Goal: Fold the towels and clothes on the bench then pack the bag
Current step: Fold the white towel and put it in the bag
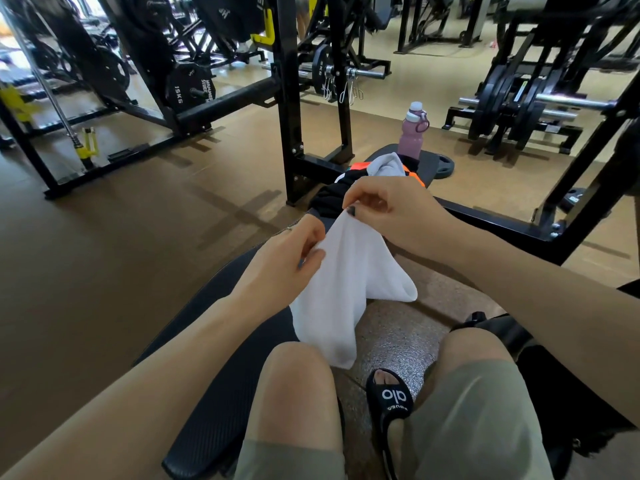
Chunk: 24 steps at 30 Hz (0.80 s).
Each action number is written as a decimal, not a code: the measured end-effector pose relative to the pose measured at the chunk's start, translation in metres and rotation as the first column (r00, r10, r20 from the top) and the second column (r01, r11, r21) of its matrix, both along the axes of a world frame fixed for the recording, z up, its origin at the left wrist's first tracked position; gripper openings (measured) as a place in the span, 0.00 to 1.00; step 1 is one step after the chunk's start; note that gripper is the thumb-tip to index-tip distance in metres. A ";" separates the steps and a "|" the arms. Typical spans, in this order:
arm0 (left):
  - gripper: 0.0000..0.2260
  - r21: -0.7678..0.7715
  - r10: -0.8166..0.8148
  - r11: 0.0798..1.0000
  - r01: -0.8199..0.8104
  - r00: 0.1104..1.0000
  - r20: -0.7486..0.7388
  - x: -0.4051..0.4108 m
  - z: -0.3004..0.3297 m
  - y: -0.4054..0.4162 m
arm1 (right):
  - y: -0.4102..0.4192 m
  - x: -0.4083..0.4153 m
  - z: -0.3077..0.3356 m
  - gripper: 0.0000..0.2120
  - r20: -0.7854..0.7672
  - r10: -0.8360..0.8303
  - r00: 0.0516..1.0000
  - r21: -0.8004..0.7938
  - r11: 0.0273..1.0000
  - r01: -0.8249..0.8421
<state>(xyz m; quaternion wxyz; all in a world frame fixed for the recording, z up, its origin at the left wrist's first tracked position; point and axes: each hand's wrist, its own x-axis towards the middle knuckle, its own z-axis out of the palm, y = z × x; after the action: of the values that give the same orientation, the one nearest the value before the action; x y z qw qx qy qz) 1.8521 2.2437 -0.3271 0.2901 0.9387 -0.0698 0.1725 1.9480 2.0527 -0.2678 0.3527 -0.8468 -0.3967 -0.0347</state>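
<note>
Two hands held one white towel up in front of me, above the near end of the desk. My left hand pinched the towel's upper edge between thumb and curled fingers, and my right hand pinched the same edge a little higher and farther out, thumb against fingertips. Between the two pinches the cloth sagged and hung in loose folds, its lowest corner dangling just above my left knee and another lobe drooping to the right over the floor.

Farther along the desk lay a pile of clothes, black with orange patches, with a second white towel heaped on top of it. Behind that pile a pink bottle with a white cap stood upright at the far end of the desk. I saw a dark bag on the floor by my right leg, partly hidden by my forearm, so I could not tell whether it was open. A black sandal showed between my knees. Weight racks and plates stood well beyond the desk.
</note>
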 end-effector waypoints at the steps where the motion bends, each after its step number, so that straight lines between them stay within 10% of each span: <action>1: 0.06 0.009 0.016 1.000 -0.016 1.000 -0.009 -0.001 -0.005 0.002 | -0.001 0.001 -0.001 0.09 0.016 -0.020 1.000 0.013 1.000 0.020; 13: 0.06 0.408 0.172 0.906 -0.112 0.979 -0.113 -0.018 -0.060 0.037 | -0.022 0.019 -0.009 0.09 0.037 -0.223 0.974 0.217 0.953 0.210; 24: 0.07 0.397 0.142 0.912 -0.104 0.987 -0.068 -0.031 -0.048 0.068 | -0.052 0.043 -0.027 0.08 0.016 -0.342 0.939 0.081 0.937 0.340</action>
<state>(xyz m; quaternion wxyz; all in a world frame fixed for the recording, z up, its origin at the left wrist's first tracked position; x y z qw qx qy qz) 1.8207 2.3118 -0.3755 0.0877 0.9875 -0.0297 0.1279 1.9911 2.0004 -0.2945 0.3676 -0.8880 -0.2474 -0.1230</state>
